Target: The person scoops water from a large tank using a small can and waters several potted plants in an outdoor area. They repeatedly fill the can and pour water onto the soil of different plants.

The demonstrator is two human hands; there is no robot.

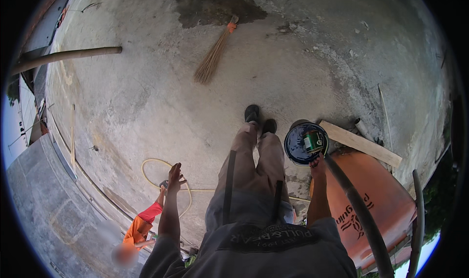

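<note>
At the lower right, my right hand (317, 164) is closed at the near rim of a round dark bucket (292, 152), beside my legs. A green can (314, 141) with a pale label lies tilted inside the bucket, close to my fingers. The bucket's inner wall looks dark blue and glossy. My fingertips are partly hidden, but they appear to grip the rim. To the left, my left hand (177, 173) is held out with fingers apart and nothing in it. Behind it, a pale yellow hose (150, 162) loops over the concrete ground.
A stick broom (211, 59) with an orange binding lies ahead. On the right are a wooden plank (361, 142), a large orange tank (376, 195) and a curved dark pole (359, 205). Another person (139, 226) in orange and red is at the lower left. A long pole (73, 56) juts in.
</note>
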